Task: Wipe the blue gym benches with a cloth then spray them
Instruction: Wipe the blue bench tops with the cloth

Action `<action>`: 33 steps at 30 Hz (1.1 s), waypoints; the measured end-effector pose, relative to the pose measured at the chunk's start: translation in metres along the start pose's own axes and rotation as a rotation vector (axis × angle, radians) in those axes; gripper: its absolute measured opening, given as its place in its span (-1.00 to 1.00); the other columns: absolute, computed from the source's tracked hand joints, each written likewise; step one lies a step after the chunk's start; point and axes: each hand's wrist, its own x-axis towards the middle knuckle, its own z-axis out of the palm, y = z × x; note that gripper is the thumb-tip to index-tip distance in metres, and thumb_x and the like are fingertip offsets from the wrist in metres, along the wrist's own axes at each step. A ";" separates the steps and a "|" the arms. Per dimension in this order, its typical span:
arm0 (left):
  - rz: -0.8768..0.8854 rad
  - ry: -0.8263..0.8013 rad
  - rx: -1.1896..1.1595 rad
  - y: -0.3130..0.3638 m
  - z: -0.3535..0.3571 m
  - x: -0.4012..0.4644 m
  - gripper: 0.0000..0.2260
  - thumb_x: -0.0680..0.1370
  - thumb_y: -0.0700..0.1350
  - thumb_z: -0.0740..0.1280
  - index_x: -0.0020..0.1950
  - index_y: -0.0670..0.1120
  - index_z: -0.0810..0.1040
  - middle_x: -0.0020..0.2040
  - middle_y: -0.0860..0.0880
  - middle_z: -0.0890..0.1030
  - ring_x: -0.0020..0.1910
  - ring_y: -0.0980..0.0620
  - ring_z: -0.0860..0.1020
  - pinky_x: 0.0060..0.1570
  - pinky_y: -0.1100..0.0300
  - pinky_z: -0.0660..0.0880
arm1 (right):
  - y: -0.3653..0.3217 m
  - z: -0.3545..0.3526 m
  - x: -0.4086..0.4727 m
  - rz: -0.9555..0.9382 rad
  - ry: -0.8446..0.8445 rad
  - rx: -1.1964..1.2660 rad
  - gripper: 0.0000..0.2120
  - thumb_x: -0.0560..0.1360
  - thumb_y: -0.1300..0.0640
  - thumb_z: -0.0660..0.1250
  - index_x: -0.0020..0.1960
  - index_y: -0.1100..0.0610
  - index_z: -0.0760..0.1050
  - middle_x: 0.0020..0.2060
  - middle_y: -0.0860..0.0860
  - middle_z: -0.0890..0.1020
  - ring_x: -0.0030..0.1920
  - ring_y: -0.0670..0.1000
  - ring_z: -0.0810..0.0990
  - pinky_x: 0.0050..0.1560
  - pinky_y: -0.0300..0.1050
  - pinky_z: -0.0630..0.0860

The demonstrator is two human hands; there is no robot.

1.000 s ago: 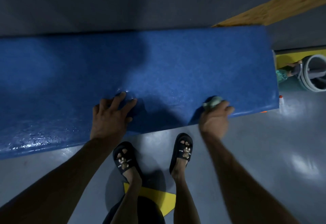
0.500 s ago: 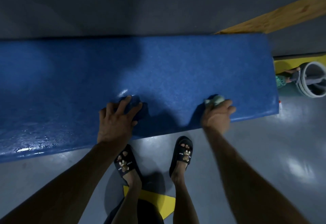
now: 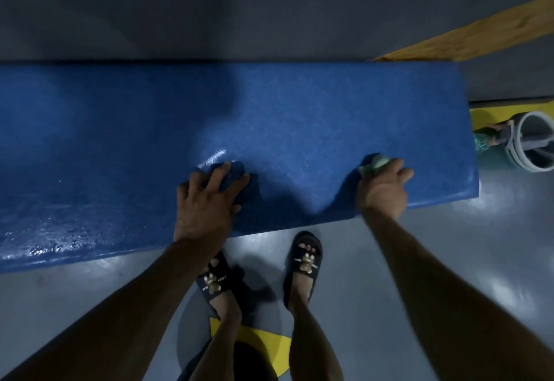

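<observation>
Your left hand [image 3: 207, 200] presses a dark blue cloth [image 3: 232, 178] flat, fingers spread, near the front edge of the speckled, padded blue bench [image 3: 299, 122], further onto it than a second ago. Your right hand [image 3: 383, 188] curls around a pale green spray bottle [image 3: 376, 163] by the bench's right front corner, as before; wet sheen glints leftward.

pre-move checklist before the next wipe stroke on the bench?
1. Cloth flat on the bench under the left hand: ok.
2. Right hand gripping a pale green object, maybe the spray: identity cannot tell.
3. Bench surface to the right free of clutter: ok.
4. Left part already wet and glossy: ok.
5. Right end wiped: cannot tell.
6. Feet on the floor, off the bench: ok.
</observation>
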 end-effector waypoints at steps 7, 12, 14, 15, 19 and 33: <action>0.010 0.000 0.001 -0.001 0.000 0.001 -0.50 0.47 0.04 0.41 0.40 0.22 0.40 0.47 -0.01 0.34 0.19 -0.22 0.34 0.08 -0.14 0.35 | -0.050 0.027 -0.088 -1.009 -0.035 -0.109 -0.61 0.36 0.13 0.32 0.18 0.14 0.45 0.02 0.12 0.51 -0.32 0.12 0.55 -0.32 -0.06 0.49; 0.008 0.029 -0.009 0.000 0.002 0.001 -0.51 0.46 0.02 0.43 0.37 0.20 0.42 0.44 -0.03 0.38 0.15 -0.24 0.37 0.06 -0.16 0.38 | -0.004 -0.003 0.038 -0.744 0.085 -0.186 -0.55 0.49 -0.04 0.15 0.29 0.18 0.36 0.18 0.24 0.47 -0.27 0.29 0.58 -0.32 0.02 0.47; 0.007 0.028 -0.011 0.000 0.002 0.001 -0.52 0.47 0.03 0.41 0.37 0.20 0.41 0.45 -0.03 0.38 0.16 -0.24 0.37 0.06 -0.17 0.39 | 0.011 -0.011 0.064 -0.240 0.068 0.007 -0.57 0.52 0.01 0.23 0.30 0.21 0.29 0.26 0.25 0.36 -0.10 0.35 0.58 -0.18 0.09 0.44; 0.002 0.028 -0.012 0.000 0.002 0.001 -0.52 0.47 0.04 0.39 0.38 0.20 0.41 0.45 -0.03 0.37 0.17 -0.24 0.37 0.07 -0.18 0.39 | 0.007 -0.010 0.062 -0.100 0.071 0.075 -0.58 0.52 0.04 0.25 0.28 0.22 0.27 0.25 0.23 0.33 -0.05 0.35 0.57 -0.15 0.11 0.43; -0.012 0.012 -0.020 0.002 0.001 0.001 -0.52 0.47 0.05 0.38 0.39 0.21 0.40 0.46 -0.02 0.36 0.19 -0.22 0.36 0.09 -0.18 0.38 | -0.049 0.026 -0.021 -0.259 0.060 0.171 -0.62 0.49 0.08 0.28 0.26 0.15 0.31 0.15 0.13 0.36 -0.19 0.24 0.56 -0.28 -0.05 0.32; -0.046 -0.013 -0.026 0.003 -0.001 0.002 -0.46 0.43 0.04 0.45 0.39 0.22 0.42 0.43 0.00 0.37 0.20 -0.19 0.35 0.09 -0.14 0.37 | -0.050 -0.007 0.060 -0.078 0.051 0.082 -0.59 0.52 0.07 0.24 0.29 0.22 0.27 0.25 0.22 0.33 -0.05 0.35 0.57 -0.14 0.09 0.44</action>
